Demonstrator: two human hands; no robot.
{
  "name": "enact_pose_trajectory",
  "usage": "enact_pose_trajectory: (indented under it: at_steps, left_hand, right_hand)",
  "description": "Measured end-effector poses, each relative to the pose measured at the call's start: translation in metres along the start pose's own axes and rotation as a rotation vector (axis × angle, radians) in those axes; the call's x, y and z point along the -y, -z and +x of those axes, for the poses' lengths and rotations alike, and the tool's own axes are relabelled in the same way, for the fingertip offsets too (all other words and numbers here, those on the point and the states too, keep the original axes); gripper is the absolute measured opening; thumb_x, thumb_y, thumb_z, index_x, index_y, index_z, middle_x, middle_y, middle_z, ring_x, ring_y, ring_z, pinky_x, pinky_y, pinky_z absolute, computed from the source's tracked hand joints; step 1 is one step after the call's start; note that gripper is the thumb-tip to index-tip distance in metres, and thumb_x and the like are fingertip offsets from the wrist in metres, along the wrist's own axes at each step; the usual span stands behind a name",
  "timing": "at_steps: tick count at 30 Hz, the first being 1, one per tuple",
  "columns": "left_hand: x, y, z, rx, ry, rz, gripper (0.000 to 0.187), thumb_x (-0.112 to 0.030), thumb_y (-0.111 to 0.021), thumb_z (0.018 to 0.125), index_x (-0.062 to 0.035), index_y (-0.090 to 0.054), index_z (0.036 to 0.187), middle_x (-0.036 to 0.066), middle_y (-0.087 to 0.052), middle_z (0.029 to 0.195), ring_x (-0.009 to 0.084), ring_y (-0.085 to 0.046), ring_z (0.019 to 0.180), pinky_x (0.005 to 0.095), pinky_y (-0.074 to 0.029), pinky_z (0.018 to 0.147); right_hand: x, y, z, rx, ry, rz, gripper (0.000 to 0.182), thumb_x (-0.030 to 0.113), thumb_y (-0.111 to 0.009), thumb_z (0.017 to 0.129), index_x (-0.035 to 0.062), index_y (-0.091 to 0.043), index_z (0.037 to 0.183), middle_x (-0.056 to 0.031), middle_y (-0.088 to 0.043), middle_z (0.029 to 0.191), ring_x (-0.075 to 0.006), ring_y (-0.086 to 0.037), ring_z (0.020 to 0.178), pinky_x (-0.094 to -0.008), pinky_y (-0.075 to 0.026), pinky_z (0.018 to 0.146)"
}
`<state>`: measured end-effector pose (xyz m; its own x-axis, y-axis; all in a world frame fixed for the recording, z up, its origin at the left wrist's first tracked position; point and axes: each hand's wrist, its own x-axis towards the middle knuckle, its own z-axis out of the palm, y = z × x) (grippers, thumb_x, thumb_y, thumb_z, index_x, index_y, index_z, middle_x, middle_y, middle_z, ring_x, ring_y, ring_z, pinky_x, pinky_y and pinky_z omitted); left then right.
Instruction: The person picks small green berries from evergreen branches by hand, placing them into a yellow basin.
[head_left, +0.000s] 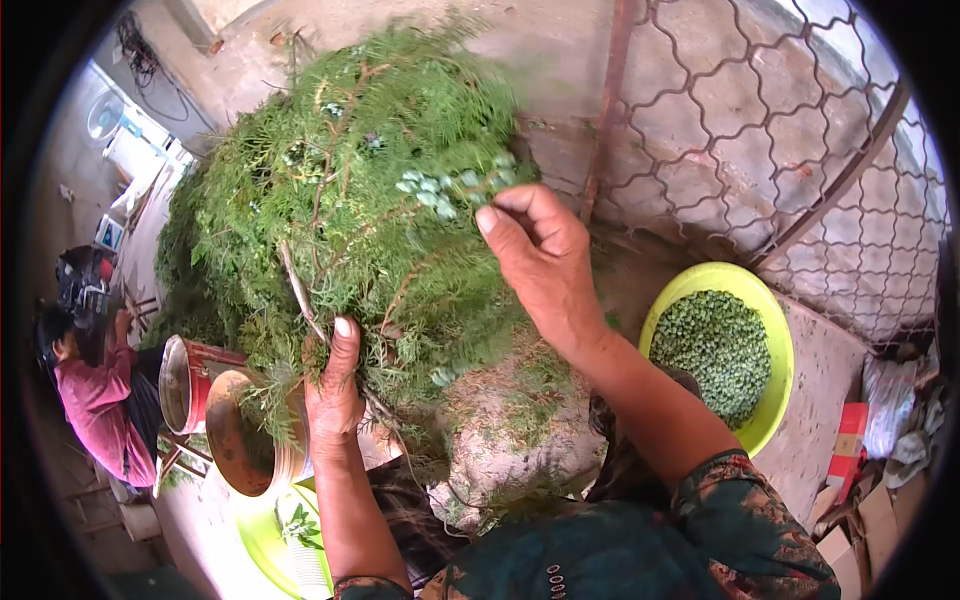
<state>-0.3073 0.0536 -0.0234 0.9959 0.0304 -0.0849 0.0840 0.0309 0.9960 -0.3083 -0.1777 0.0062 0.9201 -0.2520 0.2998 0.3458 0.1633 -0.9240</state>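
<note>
A large green leafy branch [350, 200] rises before me, and my left hand [335, 385] is closed round its woody stem low down. Up and to the right, my right hand [535, 235] pinches at the twigs beside a cluster of pale blue-green berries [430, 190]; whatever lies between its fingertips is too small to make out. Beyond my right forearm, a yellow-green basin [783, 365] holds a heap of the same kind of berries [712, 355].
Wire mesh [720, 130] in a rusty frame stands at the upper right. Two metal buckets [240, 430] and another yellow-green basin [262, 535] are at lower left. A person in pink [100, 400] sits at far left. Boxes and plastic bags [888, 410] lie at far right.
</note>
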Motion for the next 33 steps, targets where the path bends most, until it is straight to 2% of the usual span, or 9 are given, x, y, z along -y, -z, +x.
enact_pose_trajectory:
  at_steps: [5, 6, 8, 9, 15, 18, 21, 22, 33]
  left_hand:
    - [-0.002, -0.012, -0.009, 0.073, 0.012, 0.030, 0.065, -0.045, -0.063, 0.080, -0.0001, -0.047, 0.123, 0.011, -0.053, 0.118, 0.0198, -0.052, 0.102, 0.0346, -0.043, 0.088]
    - [-0.005, -0.014, -0.009, 0.122, 0.009, 0.081, 0.068, -0.046, -0.063, 0.080, 0.0005, -0.045, 0.126, 0.012, -0.049, 0.123, 0.0204, -0.048, 0.108, 0.0352, -0.037, 0.094]
    - [-0.007, -0.020, -0.014, 0.142, 0.093, 0.085, 0.070, -0.046, -0.059, 0.082, 0.0018, -0.042, 0.129, 0.013, -0.046, 0.128, 0.0213, -0.043, 0.117, 0.0347, -0.027, 0.103]
    - [-0.018, -0.029, -0.018, 0.094, 0.094, 0.031, 0.050, -0.037, -0.062, 0.083, 0.0002, -0.053, 0.116, 0.011, -0.057, 0.112, 0.0183, -0.054, 0.100, 0.0333, -0.041, 0.090]
    - [-0.012, -0.027, -0.001, 0.041, 0.281, -0.379, 0.048, -0.034, -0.065, 0.082, -0.0008, -0.053, 0.114, 0.010, -0.061, 0.102, 0.0185, -0.059, 0.090, 0.0323, -0.050, 0.078]
    - [-0.016, -0.029, 0.002, -0.120, 0.269, -0.475, 0.041, -0.027, -0.067, 0.081, -0.0003, -0.054, 0.110, 0.012, -0.062, 0.097, 0.0204, -0.062, 0.083, 0.0348, -0.054, 0.073]
    - [-0.012, -0.022, 0.007, -0.123, 0.265, -0.519, 0.040, -0.026, -0.066, 0.082, 0.0000, -0.054, 0.109, 0.013, -0.062, 0.097, 0.0213, -0.062, 0.083, 0.0357, -0.054, 0.071]
    - [-0.012, -0.022, 0.007, -0.139, 0.260, -0.511, 0.041, -0.027, -0.066, 0.082, 0.0002, -0.054, 0.110, 0.013, -0.062, 0.097, 0.0216, -0.062, 0.082, 0.0360, -0.054, 0.071]
    - [-0.012, -0.033, -0.002, -0.148, 0.225, -0.435, 0.050, -0.029, -0.068, 0.080, 0.0023, -0.052, 0.116, 0.014, -0.059, 0.107, 0.0225, -0.060, 0.090, 0.0346, -0.050, 0.079]
  right_hand:
    - [-0.003, 0.010, 0.004, -0.066, 0.414, -0.738, 0.032, 0.021, -0.068, 0.078, 0.0030, -0.051, 0.098, -0.0124, -0.057, 0.065, -0.0248, -0.058, 0.054, -0.0350, -0.044, 0.048]
    - [-0.008, 0.011, 0.004, -0.038, 0.398, -0.702, 0.037, 0.023, -0.070, 0.075, 0.0045, -0.049, 0.101, -0.0174, -0.057, 0.068, -0.0337, -0.059, 0.059, -0.0399, -0.044, 0.050]
    - [-0.014, 0.016, 0.010, -0.001, 0.390, -0.693, 0.036, 0.022, -0.070, 0.076, 0.0041, -0.050, 0.099, -0.0171, -0.058, 0.067, -0.0328, -0.059, 0.058, -0.0390, -0.044, 0.050]
    - [-0.018, 0.015, 0.007, 0.020, 0.402, -0.672, 0.034, 0.021, -0.069, 0.076, 0.0037, -0.050, 0.098, -0.0167, -0.058, 0.067, -0.0319, -0.059, 0.058, -0.0381, -0.044, 0.049]
    - [-0.001, 0.007, -0.009, 0.101, 0.356, -0.342, 0.018, 0.014, -0.068, 0.079, 0.0018, -0.056, 0.081, -0.0032, -0.052, 0.060, -0.0067, -0.045, 0.052, -0.0246, -0.038, 0.046]
    - [0.002, 0.005, -0.020, 0.480, 0.264, -0.358, 0.019, 0.018, -0.068, 0.079, 0.0021, -0.058, 0.080, -0.0061, -0.057, 0.063, -0.0139, -0.053, 0.052, -0.0285, -0.040, 0.047]
    - [-0.001, 0.001, -0.031, 0.529, 0.008, -0.632, 0.024, 0.021, -0.069, 0.079, 0.0006, -0.058, 0.081, -0.0056, -0.052, 0.060, -0.0087, -0.048, 0.052, -0.0236, -0.037, 0.046]
    - [0.003, -0.002, -0.031, 0.544, -0.151, -0.748, 0.038, 0.033, -0.070, 0.074, 0.0026, -0.055, 0.091, -0.0144, -0.061, 0.071, -0.0331, -0.059, 0.060, -0.0394, -0.045, 0.054]
    - [-0.038, -0.024, -0.041, 0.346, 0.068, -0.446, 0.036, 0.023, -0.067, 0.078, 0.0030, -0.045, 0.098, -0.0188, -0.058, 0.070, -0.0351, -0.061, 0.065, -0.0416, -0.045, 0.055]
